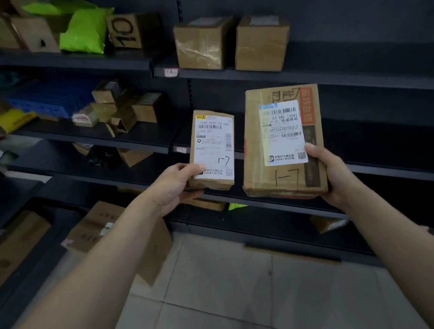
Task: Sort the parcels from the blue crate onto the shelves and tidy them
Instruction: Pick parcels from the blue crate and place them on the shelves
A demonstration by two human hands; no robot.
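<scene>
My left hand (174,184) grips a small brown parcel (212,144) by its lower left corner; its white label bears a handwritten "1-7". My right hand (334,173) holds a larger flat cardboard parcel (279,182) at its lower right edge, thumb on its white label; "1-7" is also written on the cardboard below. Both parcels are held upright in front of dark metal shelves (359,75). A blue crate (50,99) lies on the middle shelf at the left, partly hidden by boxes.
Two brown boxes (202,44) (261,44) stand on the upper right shelf. Green bags (83,32) and several cartons fill the upper left shelf. Small boxes (123,109) are piled beside the crate. Large cartons (116,224) sit on the tiled floor at the left.
</scene>
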